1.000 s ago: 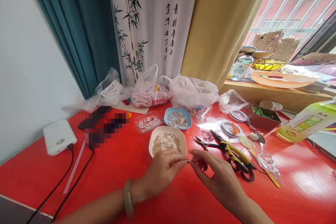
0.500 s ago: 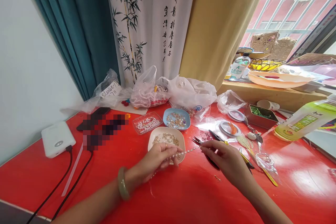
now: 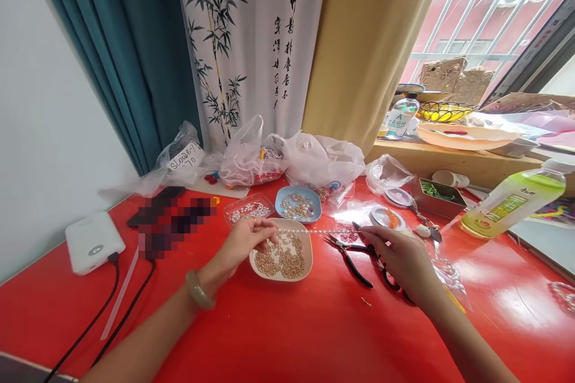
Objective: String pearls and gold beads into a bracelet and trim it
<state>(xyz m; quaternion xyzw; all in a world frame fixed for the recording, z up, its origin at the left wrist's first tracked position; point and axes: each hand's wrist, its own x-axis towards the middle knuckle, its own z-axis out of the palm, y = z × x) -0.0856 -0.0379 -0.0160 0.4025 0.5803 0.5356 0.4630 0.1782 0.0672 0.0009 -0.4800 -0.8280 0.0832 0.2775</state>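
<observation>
A thin strand of small white beads (image 3: 321, 231) is stretched level between my two hands. My left hand (image 3: 245, 243), with a green bangle on the wrist, pinches its left end over a cream dish (image 3: 275, 277) of gold beads. The right end is pinched by my right hand (image 3: 402, 257), above black-handled pliers (image 3: 357, 272). A second black-handled tool (image 3: 390, 280) lies partly under that hand. On the red table, a few small gold pieces (image 3: 366, 301) lie below the pliers.
Behind the cream dish stand a blue dish (image 3: 299, 219) and a clear tray (image 3: 227, 215) with beads. Plastic bags (image 3: 323, 158) line the back. To the right are a tin box (image 3: 435, 208) and a drink bottle (image 3: 514, 200); a white device (image 3: 94, 242) with cables lies left.
My hands have moved apart and slightly up, the left going left and the right going right. The bead strand now runs straight between them. More of the cream dish and the pliers shows.
</observation>
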